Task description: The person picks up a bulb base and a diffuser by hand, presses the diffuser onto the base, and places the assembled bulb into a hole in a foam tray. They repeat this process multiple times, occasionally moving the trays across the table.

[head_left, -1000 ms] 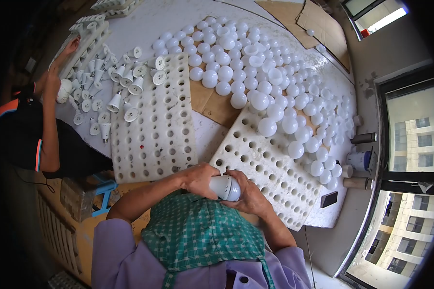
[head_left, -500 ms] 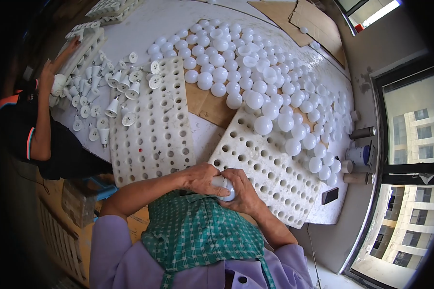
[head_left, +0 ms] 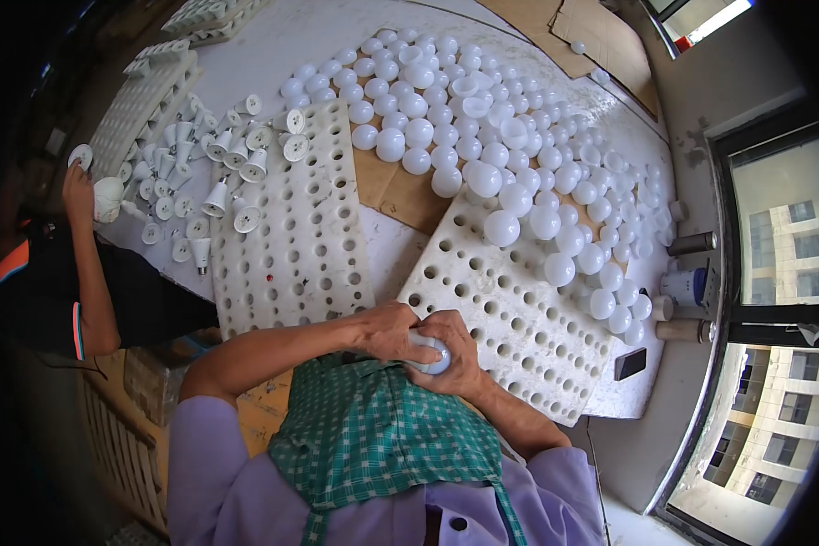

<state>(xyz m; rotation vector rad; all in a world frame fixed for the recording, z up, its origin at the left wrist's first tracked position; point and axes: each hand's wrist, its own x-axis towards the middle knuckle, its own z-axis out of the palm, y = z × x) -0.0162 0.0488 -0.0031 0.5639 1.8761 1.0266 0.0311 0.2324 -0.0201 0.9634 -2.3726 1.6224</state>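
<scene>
A light bulb (head_left: 434,355) with a rounded white cover is held close in front of my apron, above the front edge of the table. My left hand (head_left: 387,331) wraps round its one end, and my right hand (head_left: 455,353) curls over the domed end. Fingers hide most of the bulb. Just beyond my hands lie two white foam trays with rows of holes, the left tray (head_left: 291,238) and the right tray (head_left: 484,314). White bulb bases (head_left: 217,197) lie loose on and beside the left tray. Many round white bulb covers (head_left: 419,134) spread across the table behind.
At the left, a co-worker's hand (head_left: 77,193) holds a white round-faced piece (head_left: 80,156). Foam trays (head_left: 146,105) stand beyond it. Cardboard (head_left: 396,193) lies under the covers. A phone (head_left: 630,364) rests at the right edge, near cylinders (head_left: 682,329) by the window.
My hands have closed further round the bulb, the right one turning over its dome. The co-worker's hand has drawn back from the foam trays with a white piece. The view has shifted slightly.
</scene>
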